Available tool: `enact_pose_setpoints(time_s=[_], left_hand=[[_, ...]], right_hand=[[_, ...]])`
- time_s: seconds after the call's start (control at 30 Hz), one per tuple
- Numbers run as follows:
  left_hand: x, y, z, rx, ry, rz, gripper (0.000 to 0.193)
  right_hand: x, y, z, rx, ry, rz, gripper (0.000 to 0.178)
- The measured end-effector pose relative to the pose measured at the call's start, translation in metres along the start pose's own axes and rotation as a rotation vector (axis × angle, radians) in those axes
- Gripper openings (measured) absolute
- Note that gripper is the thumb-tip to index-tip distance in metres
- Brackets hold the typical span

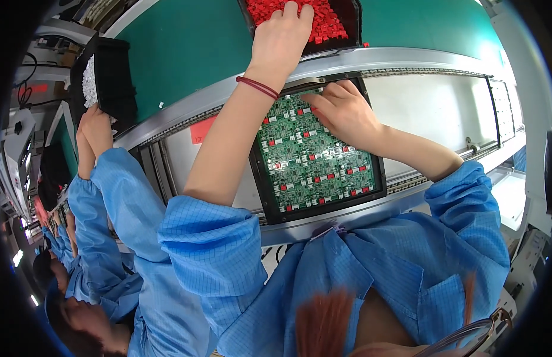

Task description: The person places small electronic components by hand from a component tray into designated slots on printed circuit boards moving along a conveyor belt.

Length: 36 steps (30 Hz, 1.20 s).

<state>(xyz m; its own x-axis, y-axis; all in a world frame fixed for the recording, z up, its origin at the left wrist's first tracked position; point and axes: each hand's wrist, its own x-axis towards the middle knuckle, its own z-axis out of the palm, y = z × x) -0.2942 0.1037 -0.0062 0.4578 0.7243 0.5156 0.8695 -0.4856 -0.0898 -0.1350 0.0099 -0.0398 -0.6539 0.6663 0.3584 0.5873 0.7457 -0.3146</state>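
My left hand [282, 38] reaches into a black bin [354, 24] heaped with small red plastic connectors [326, 27]. Its fingers bend down among the pieces, hiding the tips and anything between them. Over the upper right part of a green circuit board panel [323, 160] is my right hand [347, 113], fingers curled, with thumb and forefinger close to the surface. Whatever they may hold is hidden beneath them. Red and white connectors stand in many spots across the panel, which lies in a black frame [261, 184].
The frame rests across a conveyor with metal rails [407, 56]; a green work surface [181, 59] lies beyond. At left, a co-worker's hands [96, 131] are at a black bin [118, 77] with white parts [89, 83]. A red paper [201, 130] lies on the conveyor.
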Motion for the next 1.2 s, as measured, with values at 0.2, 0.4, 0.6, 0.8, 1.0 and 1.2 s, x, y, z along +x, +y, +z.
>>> enact_pose_setpoints(time_s=[0.2, 0.4, 0.6, 0.8, 1.0, 1.2], left_hand=[[0.003, -0.006, -0.003, -0.205, 0.059, -0.029, 0.02], [0.011, -0.016, -0.034, -0.325, 0.185, -0.011, 0.012], [-0.029, -0.003, -0.075, -0.862, 0.164, -0.564, 0.009], [-0.093, 0.033, -0.066, -0.948, -0.143, -0.537, 0.011], [-0.104, 0.057, -0.066, -1.025, -0.38, -0.476, 0.01], [-0.11, 0.057, -0.053, -0.958, -0.282, -0.312, 0.01]], right_hand=[[0.002, 0.004, -0.007, -0.056, -0.035, -0.099, 0.045], [0.052, 0.021, -0.047, -0.059, 0.269, -0.083, 0.029], [0.115, 0.057, -0.015, -0.119, 0.035, 0.12, 0.017], [0.142, 0.055, 0.0, -0.099, -0.194, 0.268, 0.021], [0.146, 0.054, 0.007, -0.131, -0.147, 0.228, 0.009], [0.144, 0.057, 0.007, -0.209, -0.067, 0.125, 0.008]])
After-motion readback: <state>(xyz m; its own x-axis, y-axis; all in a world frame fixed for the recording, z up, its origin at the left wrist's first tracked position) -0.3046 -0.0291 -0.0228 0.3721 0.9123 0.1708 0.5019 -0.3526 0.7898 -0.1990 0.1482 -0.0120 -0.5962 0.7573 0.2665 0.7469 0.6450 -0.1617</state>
